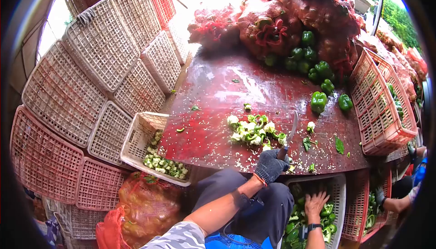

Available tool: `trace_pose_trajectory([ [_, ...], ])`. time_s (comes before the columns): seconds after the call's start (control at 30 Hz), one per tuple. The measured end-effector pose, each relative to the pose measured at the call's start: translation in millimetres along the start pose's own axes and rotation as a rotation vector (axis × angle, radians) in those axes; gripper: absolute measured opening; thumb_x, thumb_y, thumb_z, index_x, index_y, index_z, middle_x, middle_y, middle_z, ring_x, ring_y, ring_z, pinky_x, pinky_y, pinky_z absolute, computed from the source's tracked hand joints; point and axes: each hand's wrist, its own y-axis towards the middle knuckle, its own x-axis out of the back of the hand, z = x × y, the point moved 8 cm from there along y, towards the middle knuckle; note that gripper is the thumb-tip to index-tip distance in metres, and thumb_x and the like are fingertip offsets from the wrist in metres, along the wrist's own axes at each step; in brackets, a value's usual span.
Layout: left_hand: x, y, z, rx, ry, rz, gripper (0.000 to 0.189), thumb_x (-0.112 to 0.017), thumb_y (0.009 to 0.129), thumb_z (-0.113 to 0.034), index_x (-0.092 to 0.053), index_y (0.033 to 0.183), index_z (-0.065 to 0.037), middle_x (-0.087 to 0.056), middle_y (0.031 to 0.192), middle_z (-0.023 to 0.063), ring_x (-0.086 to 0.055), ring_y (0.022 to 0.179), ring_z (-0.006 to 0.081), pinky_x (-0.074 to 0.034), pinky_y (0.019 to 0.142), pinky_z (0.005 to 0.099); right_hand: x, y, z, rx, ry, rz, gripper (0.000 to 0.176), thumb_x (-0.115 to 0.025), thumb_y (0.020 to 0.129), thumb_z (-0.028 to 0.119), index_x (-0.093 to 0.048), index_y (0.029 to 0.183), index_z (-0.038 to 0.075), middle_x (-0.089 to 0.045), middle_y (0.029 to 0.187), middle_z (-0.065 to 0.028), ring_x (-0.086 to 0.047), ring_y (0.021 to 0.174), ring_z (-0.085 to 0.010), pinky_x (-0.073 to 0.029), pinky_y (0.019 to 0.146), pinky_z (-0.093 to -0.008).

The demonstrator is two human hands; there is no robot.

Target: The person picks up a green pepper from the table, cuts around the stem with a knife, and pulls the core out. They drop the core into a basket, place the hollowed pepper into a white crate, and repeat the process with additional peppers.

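My left hand (271, 165), in a dark knit glove, grips a knife (294, 128) with its curved blade pointing up over the red tabletop (204, 131). Beyond it lies a pile of cut pepper cores (252, 131) with pale seed clusters. My bare right hand (315, 205), a watch on the wrist, has its fingers spread over cut green peppers (328, 210) in a white crate (339, 190) below the table edge. Whole green peppers (319, 102) lie farther back on the table.
Full red mesh sacks (268, 22) are heaped at the back. Plastic crates (104, 44) are stacked at left; one white crate (131, 151) contains pepper cores. A pink crate (383, 108) stands at right. A co-worker's gloved hand (380, 196) is at a red crate (359, 208).
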Motion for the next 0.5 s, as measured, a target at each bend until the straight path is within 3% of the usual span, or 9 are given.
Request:
trace_pose_trajectory([
  [0.03, 1, 2, 2, -0.014, 0.017, -0.005, 0.005, -0.064, 0.078, 0.004, -0.069, 0.077, 0.001, -0.067, 0.068, 0.0047, -0.064, 0.063, 0.0119, -0.052, 0.058, 0.0292, -16, 13, -14, 0.001, 0.002, 0.001, 0.052, -0.065, 0.085, 0.04, -0.067, 0.117, -0.002, -0.042, 0.149, -0.0244, -0.033, 0.141, -0.0425, -0.016, 0.118, -0.0646],
  [0.1, 1, 1, 8, 0.022, -0.033, -0.007, 0.005, -0.065, 0.078, 0.004, -0.069, 0.078, 0.001, -0.068, 0.069, 0.0054, -0.064, 0.063, 0.0124, -0.053, 0.058, 0.0294, -48, 22, -57, -0.293, -0.045, 0.149, 0.056, -0.059, 0.09, 0.044, -0.069, 0.118, -0.004, -0.04, 0.152, -0.0243, -0.03, 0.143, -0.0416, -0.016, 0.118, -0.0639],
  [0.17, 2, -3, -6, -0.064, 0.079, -0.018, 0.005, -0.065, 0.078, 0.004, -0.069, 0.079, 0.001, -0.069, 0.07, 0.0058, -0.065, 0.063, 0.0127, -0.053, 0.059, 0.0294, -34, 24, -61, -0.34, -0.119, 0.329, 0.065, -0.053, 0.095, 0.048, -0.059, 0.132, -0.005, -0.036, 0.155, -0.0242, -0.028, 0.145, -0.0422, -0.016, 0.118, -0.0637],
  [0.27, 7, -3, -7, -0.076, 0.113, -0.039, 0.006, -0.065, 0.079, 0.004, -0.07, 0.08, 0.002, -0.069, 0.071, 0.0062, -0.065, 0.065, 0.0128, -0.054, 0.06, 0.0299, -37, 26, -71, -0.456, 0.029, 0.191, 0.072, -0.051, 0.097, 0.049, -0.046, 0.145, -0.004, -0.032, 0.157, -0.0254, -0.026, 0.146, -0.0427, -0.017, 0.119, -0.0598],
  [0.37, 3, 4, 2, -0.02, 0.055, -0.032, 0.008, -0.064, 0.077, 0.006, -0.069, 0.081, 0.002, -0.069, 0.073, 0.0063, -0.066, 0.067, 0.0127, -0.055, 0.061, 0.0304, -45, 25, -72, -0.285, 0.155, -0.468, 0.074, -0.062, 0.095, 0.039, -0.037, 0.149, -0.005, -0.03, 0.157, -0.0272, -0.024, 0.147, -0.0419, -0.016, 0.123, -0.0497],
  [0.4, 4, 5, 5, 0.012, 0.035, -0.019, 0.01, -0.062, 0.077, 0.008, -0.069, 0.082, 0.002, -0.069, 0.073, 0.0062, -0.066, 0.068, 0.0125, -0.055, 0.061, 0.0307, -58, 24, -77, -0.323, 0.198, -0.501, 0.072, -0.065, 0.094, 0.031, -0.034, 0.149, -0.003, -0.03, 0.156, -0.0269, -0.031, 0.144, -0.0419, -0.017, 0.122, -0.0499],
  [0.43, 6, 5, 0, -0.087, 0.044, -0.006, 0.012, -0.061, 0.076, 0.005, -0.07, 0.082, 0.0, -0.07, 0.074, 0.0068, -0.066, 0.069, 0.0152, -0.055, 0.066, 0.0318, -76, 26, -78, -0.265, 0.213, -0.442, 0.072, -0.065, 0.094, 0.027, -0.032, 0.15, -0.002, -0.03, 0.156, -0.0262, -0.035, 0.14, -0.0406, -0.019, 0.121, -0.0495],
  [0.47, 10, 11, 5, -0.3, 0.448, -0.076, 0.011, -0.062, 0.076, -0.004, -0.071, 0.082, -0.004, -0.07, 0.076, 0.0082, -0.066, 0.07, 0.0194, -0.054, 0.069, 0.0337, -99, 31, -81, -0.207, 0.23, -0.382, 0.072, -0.065, 0.093, 0.024, -0.029, 0.151, 0.0, -0.03, 0.155, -0.0254, -0.04, 0.136, -0.0393, -0.021, 0.12, -0.0491],
  [0.5, -2, -4, -23, -0.625, 0.941, 0.079, 0.01, -0.064, 0.077, -0.013, -0.071, 0.08, -0.007, -0.069, 0.077, 0.0088, -0.065, 0.072, 0.0223, -0.051, 0.069, 0.0359, -133, 36, -89, -0.15, 0.251, -0.321, 0.073, -0.065, 0.093, 0.021, -0.027, 0.152, 0.002, -0.029, 0.155, -0.0247, -0.045, 0.132, -0.038, -0.022, 0.119, -0.0487],
])
